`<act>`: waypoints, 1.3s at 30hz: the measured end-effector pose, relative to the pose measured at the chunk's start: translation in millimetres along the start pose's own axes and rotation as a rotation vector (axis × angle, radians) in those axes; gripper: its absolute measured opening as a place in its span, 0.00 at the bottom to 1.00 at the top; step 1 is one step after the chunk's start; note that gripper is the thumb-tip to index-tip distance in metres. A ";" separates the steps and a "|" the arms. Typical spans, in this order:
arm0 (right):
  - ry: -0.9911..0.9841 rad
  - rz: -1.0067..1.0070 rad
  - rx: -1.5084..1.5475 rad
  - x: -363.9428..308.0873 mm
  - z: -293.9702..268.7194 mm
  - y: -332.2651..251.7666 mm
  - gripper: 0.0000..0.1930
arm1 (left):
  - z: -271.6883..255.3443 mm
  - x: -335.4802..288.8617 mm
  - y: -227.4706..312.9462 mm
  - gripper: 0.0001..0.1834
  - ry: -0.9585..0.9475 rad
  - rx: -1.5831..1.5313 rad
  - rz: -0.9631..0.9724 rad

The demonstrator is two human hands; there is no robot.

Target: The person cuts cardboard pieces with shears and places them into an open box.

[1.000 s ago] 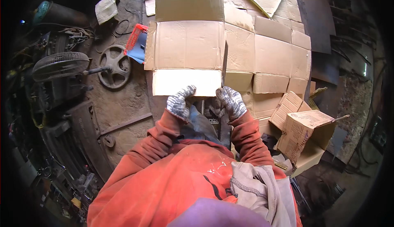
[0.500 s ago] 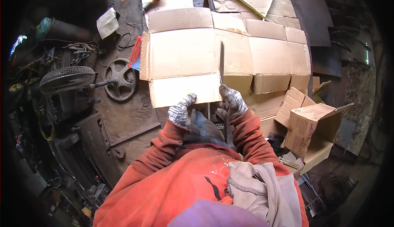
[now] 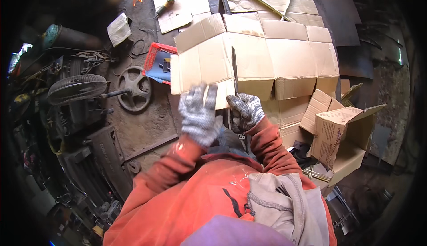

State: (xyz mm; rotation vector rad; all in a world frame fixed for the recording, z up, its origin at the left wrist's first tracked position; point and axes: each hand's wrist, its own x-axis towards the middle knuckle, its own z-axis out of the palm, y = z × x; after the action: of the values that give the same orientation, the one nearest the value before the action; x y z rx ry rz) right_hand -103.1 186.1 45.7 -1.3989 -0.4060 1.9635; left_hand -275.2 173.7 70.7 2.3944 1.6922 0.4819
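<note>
A large unfolded sheet of brown cardboard (image 3: 204, 63) lies in front of me, its left panel tilted and creased. My left hand (image 3: 198, 114), in a grey-and-white knitted glove, lies across the panel's near edge with fingers stretched, slightly blurred by motion. A thin, dark, straight strip (image 3: 234, 68), which looks like metal, runs away from me along that panel's right edge. In a matching glove, my right hand (image 3: 248, 110) is closed around the strip's near end, close to the cardboard's corner. Its fingertips are partly hidden.
More flattened cardboard (image 3: 293, 59) covers the surface to the right. An open carton (image 3: 331, 134) stands at the near right. At the left are a red crate (image 3: 153, 59), a spoked wheel (image 3: 133, 89) and a fan (image 3: 78, 89). An angle grinder (image 3: 167, 3) lies on a white board beyond.
My left hand has let go of the near edge and now lies flat over the panel. The left panel has shifted right and tilted, uncovering more of the red crate.
</note>
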 end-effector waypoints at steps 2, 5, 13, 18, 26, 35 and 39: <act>0.017 -0.051 -0.135 -4.0 -0.9 2.4 0.14 | 16.6 31.4 -8.8 0.29 -0.018 0.147 0.057; 0.048 0.038 0.032 -3.4 -3.7 0.7 0.14 | 76.3 20.7 -54.3 0.25 -0.176 -0.229 0.196; 0.065 0.212 0.022 13.9 -13.4 -2.7 0.14 | 27.5 29.5 -45.7 0.23 -0.507 -0.130 0.380; 0.006 -0.016 -0.174 11.6 -8.9 3.1 0.15 | 14.2 38.9 -57.0 0.22 -0.550 -0.199 0.365; -0.028 0.177 -0.038 24.9 -2.5 -4.8 0.19 | 17.3 32.7 -65.6 0.18 -0.542 -0.175 0.467; -0.065 0.256 -0.080 35.8 -2.5 0.6 0.21 | 5.8 38.1 -60.9 0.16 -0.670 -0.156 0.516; 0.055 0.349 -0.185 47.4 2.9 -6.7 0.18 | 6.0 28.9 -59.2 0.13 -0.617 -0.224 0.536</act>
State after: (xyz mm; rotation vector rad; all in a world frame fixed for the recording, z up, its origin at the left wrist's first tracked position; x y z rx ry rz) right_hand -112.4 223.7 17.4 -1.7332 -0.3427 2.2012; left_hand -316.6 221.3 50.9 2.4473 0.7077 -0.0251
